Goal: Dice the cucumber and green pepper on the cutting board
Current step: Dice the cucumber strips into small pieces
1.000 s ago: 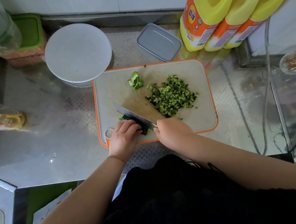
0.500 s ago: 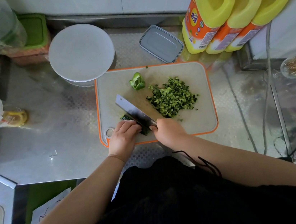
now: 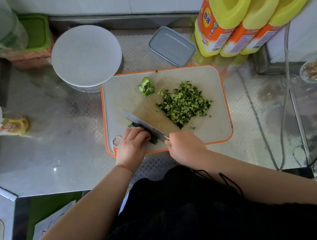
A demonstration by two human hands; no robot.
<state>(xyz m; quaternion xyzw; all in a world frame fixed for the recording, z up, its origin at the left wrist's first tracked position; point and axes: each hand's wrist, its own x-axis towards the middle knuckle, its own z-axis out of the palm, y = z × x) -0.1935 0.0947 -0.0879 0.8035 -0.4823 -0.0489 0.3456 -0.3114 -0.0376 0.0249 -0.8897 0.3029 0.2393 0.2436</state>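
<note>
While our left hand (image 3: 131,145) curls over the cucumber strips (image 3: 153,139) on the cutting board (image 3: 211,133), our right hand (image 3: 185,146) grips the cleaver (image 3: 144,124).

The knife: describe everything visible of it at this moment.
The knife has a broad, grey, metal-looking rectangular blade, lying diagonally across the cutting board, tip toward the far left. The right hand grips its handle, which is hidden. Its edge sits against the dark cucumber piece that the left hand holds down.
</note>
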